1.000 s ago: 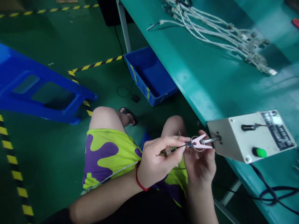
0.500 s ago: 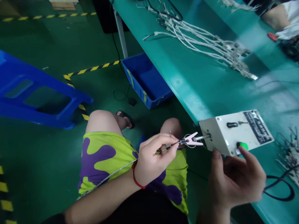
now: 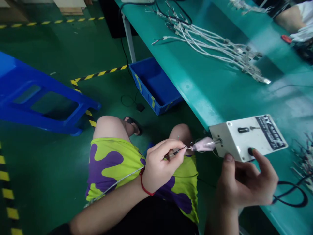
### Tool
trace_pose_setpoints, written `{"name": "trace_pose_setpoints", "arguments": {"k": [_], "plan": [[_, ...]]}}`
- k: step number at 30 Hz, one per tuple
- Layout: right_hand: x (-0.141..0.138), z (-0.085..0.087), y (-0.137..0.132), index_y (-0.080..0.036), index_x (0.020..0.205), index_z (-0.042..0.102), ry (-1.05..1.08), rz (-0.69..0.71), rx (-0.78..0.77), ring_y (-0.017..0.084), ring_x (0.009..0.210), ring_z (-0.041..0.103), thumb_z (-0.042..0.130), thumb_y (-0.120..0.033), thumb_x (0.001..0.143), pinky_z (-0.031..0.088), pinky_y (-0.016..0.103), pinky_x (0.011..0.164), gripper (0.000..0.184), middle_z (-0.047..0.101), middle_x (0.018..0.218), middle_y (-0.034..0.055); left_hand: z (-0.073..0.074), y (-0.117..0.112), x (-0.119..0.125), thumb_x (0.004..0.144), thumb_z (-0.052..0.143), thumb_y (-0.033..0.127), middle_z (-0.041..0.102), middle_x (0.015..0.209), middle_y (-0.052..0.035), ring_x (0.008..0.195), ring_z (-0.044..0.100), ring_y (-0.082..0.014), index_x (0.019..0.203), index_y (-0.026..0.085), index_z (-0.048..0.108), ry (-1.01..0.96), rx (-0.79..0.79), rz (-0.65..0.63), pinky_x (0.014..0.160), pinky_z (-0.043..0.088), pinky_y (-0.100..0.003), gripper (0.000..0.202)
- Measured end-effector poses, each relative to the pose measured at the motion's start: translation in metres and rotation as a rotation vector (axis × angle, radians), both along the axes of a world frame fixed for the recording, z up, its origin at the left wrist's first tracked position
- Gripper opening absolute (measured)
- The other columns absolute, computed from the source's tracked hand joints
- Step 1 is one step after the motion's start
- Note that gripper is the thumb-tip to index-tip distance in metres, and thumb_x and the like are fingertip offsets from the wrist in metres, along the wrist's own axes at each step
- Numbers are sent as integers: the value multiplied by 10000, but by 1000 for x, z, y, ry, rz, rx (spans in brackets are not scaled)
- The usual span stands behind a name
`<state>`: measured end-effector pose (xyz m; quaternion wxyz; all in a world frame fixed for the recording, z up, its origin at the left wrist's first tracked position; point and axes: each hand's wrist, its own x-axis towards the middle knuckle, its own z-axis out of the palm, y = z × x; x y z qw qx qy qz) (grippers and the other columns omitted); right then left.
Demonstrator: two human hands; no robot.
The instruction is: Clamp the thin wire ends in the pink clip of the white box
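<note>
Left hand [image 3: 161, 166] pinches thin wire [image 3: 180, 150] at pink clip [image 3: 202, 144] — right hand [image 3: 244, 182] open, finger on control box [image 3: 244, 138]'s green button [image 3: 250, 151].

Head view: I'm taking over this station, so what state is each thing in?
Left hand: closed, pinching a thin wire.
Pink clip: looks shut, blurred, wire end at its tip.
Right hand: open, beside the control box.
White control box: sitting at the bench edge.
Green button: mostly covered by a fingertip.
Blue crate: upright on the floor.
Blue stool: lying on its side.
</note>
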<state>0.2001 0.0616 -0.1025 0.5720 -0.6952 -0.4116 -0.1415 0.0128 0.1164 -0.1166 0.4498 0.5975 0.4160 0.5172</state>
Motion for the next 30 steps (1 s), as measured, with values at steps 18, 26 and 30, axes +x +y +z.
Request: {"name": "trace_pose_setpoints", "arguments": {"k": [18, 26, 30], "plan": [[-83, 13, -39, -233, 1039, 808, 744, 542, -170, 154, 640, 634, 790, -250, 873, 503, 263, 553, 167, 744, 827, 34, 32, -38, -18, 888, 741, 58, 740, 934, -13, 700, 645, -124, 1010, 225, 703, -88, -4, -82, 638, 547, -232, 210], [-89, 24, -47, -253, 923, 811, 962, 664, -72, 131, 693, 697, 802, -204, 886, 583, 213, 653, 62, 762, 803, 1, 40, -55, -23, 871, 729, 25, 715, 892, 6, 634, 561, -75, 989, 196, 687, -50, 76, -131, 593, 487, -189, 212], [-90, 26, -57, -246, 931, 808, 890, 652, -74, 116, 682, 682, 795, -191, 898, 570, 194, 637, 65, 760, 805, -6, 45, -62, -24, 875, 727, 27, 717, 891, 11, 647, 576, -76, 987, 201, 684, -50, 93, -132, 620, 499, -188, 211]]}}
